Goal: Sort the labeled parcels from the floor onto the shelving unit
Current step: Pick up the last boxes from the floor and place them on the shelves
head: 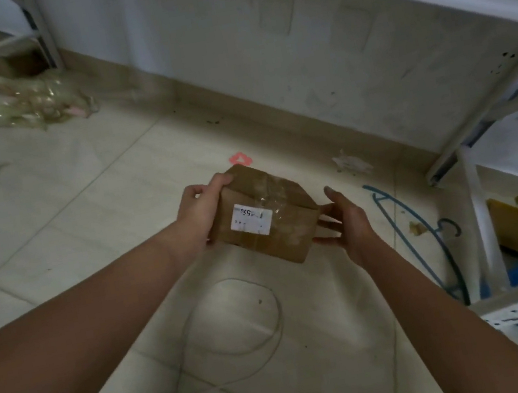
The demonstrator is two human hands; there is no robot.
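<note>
A small brown cardboard parcel (284, 223) with a white label and clear tape on top is held above the tiled floor, in the middle of the view. My left hand (199, 212) grips its left end, fingers curled over the far top edge. My right hand (347, 222) is at its right end with straight fingers touching the side. The white metal shelving unit (473, 193) stands at the right, with boxes on its lower level.
A blue wire hanger (430, 235) lies on the floor beside the shelf post. Crumpled clear plastic (40, 105) lies at the far left, and a paper scrap (350, 163) near the wall. A thin cord (272, 318) loops across the tiles below the parcel.
</note>
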